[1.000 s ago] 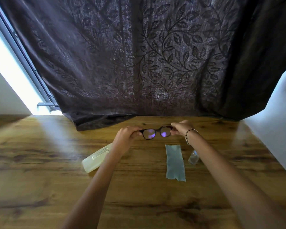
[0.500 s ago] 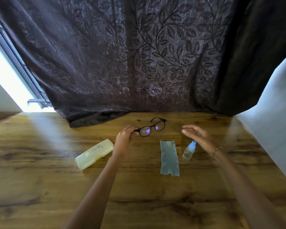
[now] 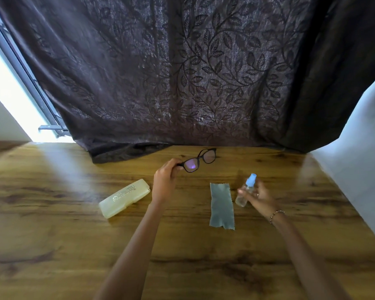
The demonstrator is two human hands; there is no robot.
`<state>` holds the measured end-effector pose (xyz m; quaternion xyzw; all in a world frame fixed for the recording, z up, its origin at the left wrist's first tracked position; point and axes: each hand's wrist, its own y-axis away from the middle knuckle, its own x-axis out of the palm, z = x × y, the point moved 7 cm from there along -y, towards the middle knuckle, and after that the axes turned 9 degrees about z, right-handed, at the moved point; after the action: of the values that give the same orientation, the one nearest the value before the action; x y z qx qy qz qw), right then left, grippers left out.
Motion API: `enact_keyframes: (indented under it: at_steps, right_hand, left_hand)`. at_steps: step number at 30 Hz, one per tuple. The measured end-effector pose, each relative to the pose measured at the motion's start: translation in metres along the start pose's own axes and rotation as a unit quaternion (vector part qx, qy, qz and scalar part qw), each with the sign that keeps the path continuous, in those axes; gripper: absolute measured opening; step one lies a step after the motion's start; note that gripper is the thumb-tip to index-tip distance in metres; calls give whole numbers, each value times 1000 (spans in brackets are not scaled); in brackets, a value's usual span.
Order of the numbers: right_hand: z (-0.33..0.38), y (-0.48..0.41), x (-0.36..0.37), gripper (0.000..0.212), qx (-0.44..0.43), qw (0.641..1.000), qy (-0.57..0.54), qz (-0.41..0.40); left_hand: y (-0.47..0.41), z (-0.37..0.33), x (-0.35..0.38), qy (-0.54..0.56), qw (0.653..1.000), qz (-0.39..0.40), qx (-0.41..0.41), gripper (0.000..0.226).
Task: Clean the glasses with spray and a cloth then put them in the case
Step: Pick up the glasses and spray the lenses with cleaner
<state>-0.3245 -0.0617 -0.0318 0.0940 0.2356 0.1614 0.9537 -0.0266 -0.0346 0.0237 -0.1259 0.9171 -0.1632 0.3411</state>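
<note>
From the head view I'm looking down on a wooden table (image 3: 52,234) with dark grain streaks and a patch of daylight across its left side. A dark leaf-patterned curtain (image 3: 204,72) hangs behind it, its hem bunched on the far edge. There is a bright window (image 3: 4,87) on the left and a pale wall (image 3: 359,159) on the right.

My left hand (image 3: 164,182) has its fingers (image 3: 173,164) curled on one end of the glasses (image 3: 198,162), held above the table's far middle. The fingers of my right hand (image 3: 259,197) wrap the spray bottle (image 3: 246,190), which is tilted, blue cap up. The cloth (image 3: 222,205) lies flat just left of the bottle. The closed case (image 3: 124,198) lies left of my left wrist.
</note>
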Motion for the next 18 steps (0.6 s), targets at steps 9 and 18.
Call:
enact_keyframes:
  at_steps: [9,18]
  right_hand:
    - [96,1,79,42,-212,976,38,-42]
    - [144,14,111,52,-282,957,49,-51]
  left_hand:
    - [12,9,-10,76,994,-56,-53,32]
    - [26,12,-23,100,992,-52,-52,26]
